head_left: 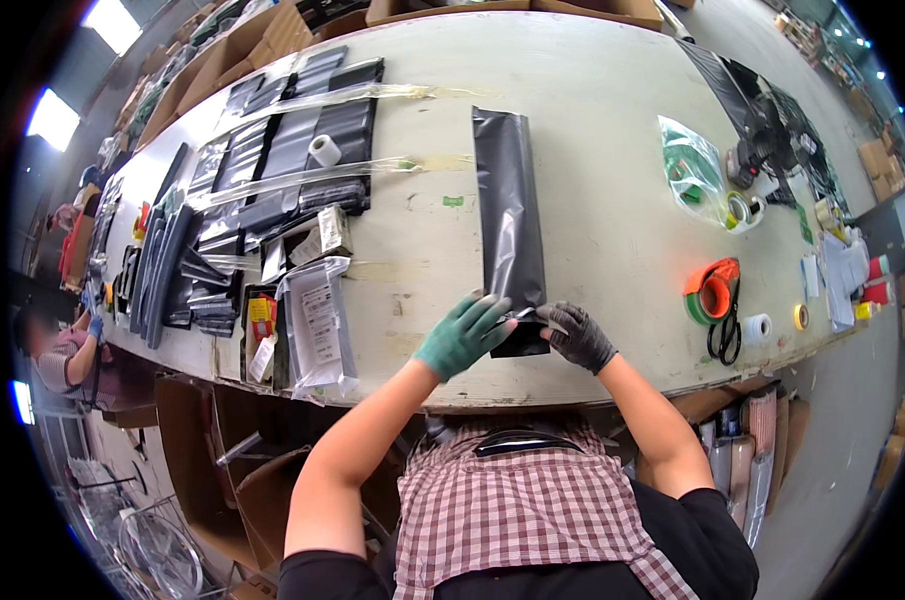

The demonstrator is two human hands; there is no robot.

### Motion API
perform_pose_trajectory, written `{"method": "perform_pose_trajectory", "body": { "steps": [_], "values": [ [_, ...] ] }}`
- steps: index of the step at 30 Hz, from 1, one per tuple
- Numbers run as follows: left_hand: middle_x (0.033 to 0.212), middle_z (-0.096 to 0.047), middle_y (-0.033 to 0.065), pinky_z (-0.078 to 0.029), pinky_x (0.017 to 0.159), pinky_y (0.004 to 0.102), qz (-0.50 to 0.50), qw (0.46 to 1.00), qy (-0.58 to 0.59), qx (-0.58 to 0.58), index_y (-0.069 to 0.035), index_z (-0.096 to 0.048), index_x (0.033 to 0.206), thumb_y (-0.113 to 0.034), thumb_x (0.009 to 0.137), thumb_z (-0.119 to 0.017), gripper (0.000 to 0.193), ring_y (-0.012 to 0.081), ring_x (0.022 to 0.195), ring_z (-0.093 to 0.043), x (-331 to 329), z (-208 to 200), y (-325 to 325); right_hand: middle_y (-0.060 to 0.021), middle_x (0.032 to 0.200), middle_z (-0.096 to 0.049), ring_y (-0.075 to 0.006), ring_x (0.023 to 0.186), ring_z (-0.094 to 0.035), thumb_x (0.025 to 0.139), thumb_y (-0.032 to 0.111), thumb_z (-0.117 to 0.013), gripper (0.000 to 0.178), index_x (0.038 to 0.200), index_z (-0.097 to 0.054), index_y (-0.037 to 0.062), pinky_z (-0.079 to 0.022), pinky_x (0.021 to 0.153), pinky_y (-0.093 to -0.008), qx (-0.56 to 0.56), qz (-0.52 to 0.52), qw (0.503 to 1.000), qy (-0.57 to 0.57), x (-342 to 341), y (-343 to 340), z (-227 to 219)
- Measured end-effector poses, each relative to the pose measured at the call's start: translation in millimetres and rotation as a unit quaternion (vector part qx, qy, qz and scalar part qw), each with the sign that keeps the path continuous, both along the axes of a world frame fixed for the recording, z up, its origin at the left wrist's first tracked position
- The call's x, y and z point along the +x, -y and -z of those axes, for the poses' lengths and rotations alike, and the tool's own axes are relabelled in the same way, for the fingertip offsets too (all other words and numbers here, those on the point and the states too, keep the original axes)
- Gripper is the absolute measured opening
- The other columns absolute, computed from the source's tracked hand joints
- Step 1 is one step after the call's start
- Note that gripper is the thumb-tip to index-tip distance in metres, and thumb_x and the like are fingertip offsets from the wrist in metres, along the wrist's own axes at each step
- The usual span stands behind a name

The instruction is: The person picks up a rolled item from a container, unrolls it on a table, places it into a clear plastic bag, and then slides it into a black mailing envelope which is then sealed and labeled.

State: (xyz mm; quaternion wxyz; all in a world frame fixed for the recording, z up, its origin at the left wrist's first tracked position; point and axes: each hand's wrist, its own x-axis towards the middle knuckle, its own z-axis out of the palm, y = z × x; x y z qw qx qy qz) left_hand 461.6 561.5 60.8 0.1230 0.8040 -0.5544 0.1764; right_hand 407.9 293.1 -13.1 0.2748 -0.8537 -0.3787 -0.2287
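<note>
A long black plastic bag (510, 200) lies lengthwise on the white table in front of me, its near end puckered under my hands. My left hand (467, 336), in a green glove, rests on the bag's near left edge with its fingers stretched out. My right hand (579, 337), in a dark grey glove, has its fingers bent and pressed together on the bag's near right edge. A fold of the plastic lies between the two hands. The underside of the fingers is hidden.
Stacked black bags (293, 140) under clear straps and a white roll (325, 151) lie left. Open boxes (316, 320) stand near the front edge. Right are orange tape (715, 292), black scissors (725, 335) and a clear bag (693, 172). A co-worker (68, 360) is at far left.
</note>
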Motion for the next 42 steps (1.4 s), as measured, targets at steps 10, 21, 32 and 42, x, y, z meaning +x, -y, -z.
{"method": "perform_pose_trajectory", "body": {
  "steps": [10, 21, 32, 42],
  "values": [
    [0.073, -0.060, 0.0087, -0.050, 0.072, 0.0364, -0.111, 0.908, -0.255, -0.313, -0.006, -0.059, 0.084, -0.011, 0.085, -0.063, 0.007, 0.0279, 0.068, -0.059, 11.4, -36.4, 37.2, -0.0151, 0.086, -0.069, -0.0203, 0.069, -0.065, 0.099, 0.016, -0.047, 0.019, 0.088, -0.052, 0.0007, -0.051, 0.065, -0.0286, 0.402, 0.180, 0.891, -0.110, 12.3, -29.4, -83.7],
    [0.065, -0.053, 0.0040, -0.048, 0.063, 0.0382, -0.453, 0.795, -0.293, -0.276, -0.004, -0.062, 0.090, -0.030, 0.092, -0.060, 0.026, 0.0194, 0.061, -0.055, 20.3, 100.6, 57.7, -0.0212, 0.068, -0.060, -0.0414, 0.066, -0.060, 0.089, 0.027, -0.051, 0.025, 0.078, -0.054, 0.0044, -0.047, 0.060, -0.0505, 0.017, 0.497, 0.823, -0.274, 60.9, -56.2, 14.9],
    [0.110, -0.052, 0.0231, -0.048, 0.076, 0.0489, -0.427, 0.754, -0.417, -0.275, -0.024, -0.016, 0.148, -0.006, 0.083, -0.051, 0.076, 0.0422, 0.083, -0.059, 27.4, 93.2, 52.1, -0.0221, 0.131, -0.042, -0.0373, 0.123, -0.040, 0.073, 0.027, -0.072, 0.078, 0.140, -0.034, 0.0125, -0.035, 0.104, -0.0458, -0.042, 0.322, 0.938, -0.120, 76.4, -104.7, -32.4],
    [0.098, -0.065, 0.0097, -0.051, 0.079, 0.0341, -0.418, 0.875, -0.236, -0.069, -0.012, -0.063, 0.098, -0.009, 0.071, -0.072, 0.029, 0.0272, 0.085, -0.060, -9.0, -2.5, -185.7, -0.0190, 0.127, -0.044, -0.0355, 0.117, -0.044, 0.059, 0.009, -0.079, 0.104, 0.147, -0.023, 0.0158, -0.037, 0.102, -0.0419, 0.146, 0.311, 0.887, -0.308, 68.2, -94.3, -17.0]
  ]
}}
